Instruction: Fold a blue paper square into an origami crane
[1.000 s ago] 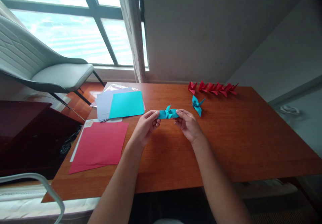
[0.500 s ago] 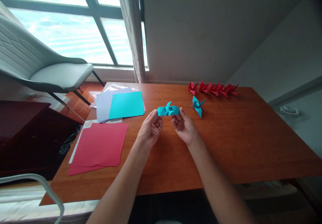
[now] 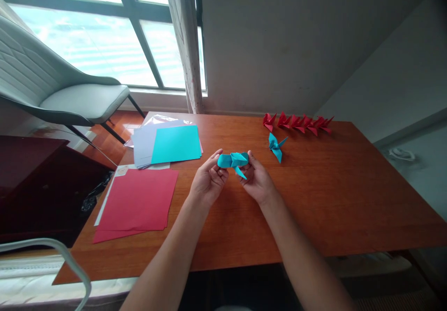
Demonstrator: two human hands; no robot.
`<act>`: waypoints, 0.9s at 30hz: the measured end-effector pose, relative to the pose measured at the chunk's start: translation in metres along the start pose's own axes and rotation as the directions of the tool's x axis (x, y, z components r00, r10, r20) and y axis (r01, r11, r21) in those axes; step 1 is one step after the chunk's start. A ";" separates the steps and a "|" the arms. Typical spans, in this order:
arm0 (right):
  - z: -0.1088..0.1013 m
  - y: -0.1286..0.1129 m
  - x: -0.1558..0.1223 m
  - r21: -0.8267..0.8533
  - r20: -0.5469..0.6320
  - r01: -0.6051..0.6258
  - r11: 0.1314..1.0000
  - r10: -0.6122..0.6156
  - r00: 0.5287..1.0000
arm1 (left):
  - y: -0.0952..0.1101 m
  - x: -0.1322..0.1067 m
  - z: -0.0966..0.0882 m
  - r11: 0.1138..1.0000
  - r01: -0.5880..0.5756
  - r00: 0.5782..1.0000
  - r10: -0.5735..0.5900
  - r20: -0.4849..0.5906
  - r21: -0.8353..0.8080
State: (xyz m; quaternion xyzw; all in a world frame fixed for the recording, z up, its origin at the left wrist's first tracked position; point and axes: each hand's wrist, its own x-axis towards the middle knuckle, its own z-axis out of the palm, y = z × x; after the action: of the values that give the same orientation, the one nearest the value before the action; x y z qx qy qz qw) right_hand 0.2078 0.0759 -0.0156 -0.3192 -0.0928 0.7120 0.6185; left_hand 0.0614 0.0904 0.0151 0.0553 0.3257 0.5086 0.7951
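Between my two hands is a blue origami crane (image 3: 233, 160), held above the table (image 3: 230, 227) with its wings stretched sideways. My left hand (image 3: 210, 177) pinches the tip of the left wing between thumb and fingers. The right wing tip is gripped by my right hand (image 3: 256, 177), its fingers partly hidden behind the paper. One narrow point of the crane slants down toward me. A second blue origami crane (image 3: 275, 148) rests on the table just beyond my right hand.
Several red origami cranes (image 3: 298, 123) stand in a row along the far edge. To the left lie blue paper sheets (image 3: 176, 144), pale sheets (image 3: 143, 145) and red paper sheets (image 3: 138, 201). A chair (image 3: 84, 101) stands by the window (image 3: 87, 45).
The held crane has been tilted: its narrow point, earlier upward, now hangs down toward me. Both hands still grip the wing tips. The view has shifted slightly.
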 end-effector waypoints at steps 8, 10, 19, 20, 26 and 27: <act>-0.001 0.000 0.001 0.020 -0.080 0.011 1.000 -0.010 0.997 | 0.002 0.000 -0.001 0.999 0.039 0.999 -0.039 -0.006 -0.003; -0.001 0.000 0.001 0.031 -0.070 0.004 1.000 -0.001 0.998 | 0.003 0.001 -0.002 0.999 0.039 0.999 -0.039 -0.008 -0.003; 0.000 -0.004 -0.001 0.080 0.015 -0.063 0.995 0.062 0.998 | 0.002 0.001 -0.003 0.998 0.047 0.999 -0.047 -0.005 0.038; 0.000 -0.005 -0.002 0.082 0.021 -0.070 0.994 0.068 0.997 | 0.001 0.001 -0.002 0.998 0.048 0.999 -0.048 -0.004 0.039; -0.002 -0.005 -0.001 0.095 0.026 -0.075 0.993 0.073 0.997 | 0.002 0.001 -0.001 0.998 0.053 0.998 -0.052 -0.028 0.028; -0.002 -0.005 0.000 0.092 0.022 -0.070 0.993 0.069 0.997 | 0.003 0.002 -0.001 0.998 0.051 0.998 -0.050 -0.035 0.023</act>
State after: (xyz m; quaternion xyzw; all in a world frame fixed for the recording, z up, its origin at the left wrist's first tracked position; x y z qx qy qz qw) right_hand 0.2133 0.0759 -0.0147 -0.2864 -0.0543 0.7396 0.6066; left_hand 0.0591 0.0929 0.0141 0.0478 0.3468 0.4851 0.8013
